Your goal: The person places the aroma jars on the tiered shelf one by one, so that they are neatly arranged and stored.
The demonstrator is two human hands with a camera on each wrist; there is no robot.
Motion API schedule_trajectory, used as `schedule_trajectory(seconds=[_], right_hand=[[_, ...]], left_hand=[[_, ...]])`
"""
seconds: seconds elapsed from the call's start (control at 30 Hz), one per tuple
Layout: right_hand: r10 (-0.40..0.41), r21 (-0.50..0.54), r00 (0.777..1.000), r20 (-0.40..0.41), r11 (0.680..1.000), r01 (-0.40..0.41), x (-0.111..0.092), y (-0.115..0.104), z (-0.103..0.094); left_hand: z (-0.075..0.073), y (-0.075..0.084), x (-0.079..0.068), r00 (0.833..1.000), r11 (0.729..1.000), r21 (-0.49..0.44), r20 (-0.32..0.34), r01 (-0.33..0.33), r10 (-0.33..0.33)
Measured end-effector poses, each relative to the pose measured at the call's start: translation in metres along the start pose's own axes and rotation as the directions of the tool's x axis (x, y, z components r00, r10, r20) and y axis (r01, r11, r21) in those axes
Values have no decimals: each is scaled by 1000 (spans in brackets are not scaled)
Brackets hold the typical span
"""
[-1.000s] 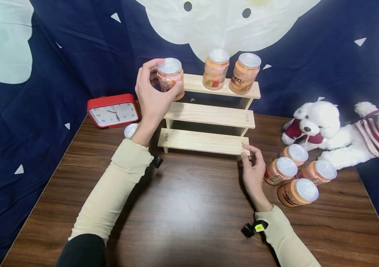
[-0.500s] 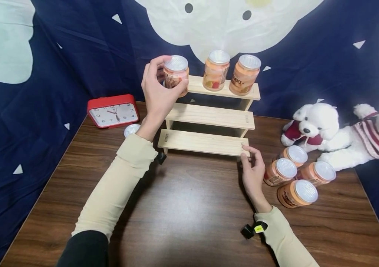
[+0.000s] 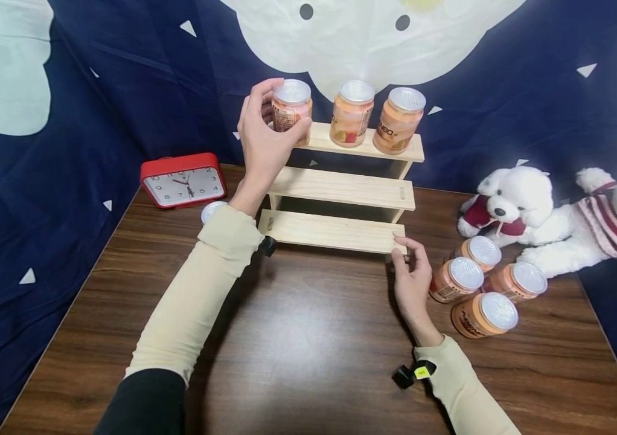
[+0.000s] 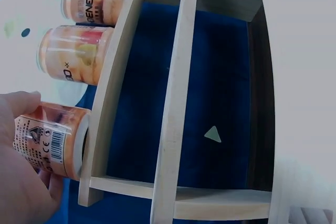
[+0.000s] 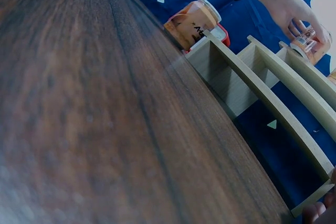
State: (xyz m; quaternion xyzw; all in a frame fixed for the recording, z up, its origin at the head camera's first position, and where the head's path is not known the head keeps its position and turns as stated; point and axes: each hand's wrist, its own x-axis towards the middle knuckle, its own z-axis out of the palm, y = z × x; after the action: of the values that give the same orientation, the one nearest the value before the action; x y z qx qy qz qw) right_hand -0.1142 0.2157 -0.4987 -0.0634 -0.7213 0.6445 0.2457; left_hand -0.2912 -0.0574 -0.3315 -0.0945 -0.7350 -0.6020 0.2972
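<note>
Head view: the left hand (image 3: 270, 136) grips a silver-lidded fruit jar (image 3: 291, 109), long axis upright, at the left end of the three-tier wooden rack's (image 3: 335, 232) top level, left of two matching jars (image 3: 352, 118). The right hand (image 3: 413, 275) pinches the rack's lowest right front corner.

Left wrist view: the jar's base faces the top board; contact cannot be told.

Right wrist view: the jar sits at the rack's far end from the right hand.

left grip (image 3: 266, 136) high, right grip (image 3: 413, 284) low

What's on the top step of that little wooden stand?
Two jars stand on the step, middle and right. The left hand holds a third jar at the left end; they mostly cover the wood there in the head view, so whether that jar touches it is unclear.
</note>
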Motion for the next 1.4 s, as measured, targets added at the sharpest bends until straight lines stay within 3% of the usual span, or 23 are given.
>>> schedule_trajectory(seconds=[0.33, 0.63, 0.97, 1.17, 1.4], right_hand=[[4, -14, 1000, -2, 1000, -4, 0, 0, -3], [16, -14, 1000, -9, 1000, -17, 0, -2, -3], [20, -32, 1000, -12, 999, -20, 0, -2, -2], [18, -16, 1000, -4, 1000, -18, 2, -1, -2], [22, -4, 1000, 5, 1000, -22, 0, -2, 1]], left_hand=[[9, -3, 11, 998, 999, 17, 41, 43, -43], [8, -4, 13, 996, 999, 38, 82, 27, -30], [10, -5, 14, 996, 999, 47, 84, 25, -28], [7, -6, 13, 996, 999, 51, 89, 10, -15], [-1, -3, 12, 995, 991, 132, 95, 17, -30]])
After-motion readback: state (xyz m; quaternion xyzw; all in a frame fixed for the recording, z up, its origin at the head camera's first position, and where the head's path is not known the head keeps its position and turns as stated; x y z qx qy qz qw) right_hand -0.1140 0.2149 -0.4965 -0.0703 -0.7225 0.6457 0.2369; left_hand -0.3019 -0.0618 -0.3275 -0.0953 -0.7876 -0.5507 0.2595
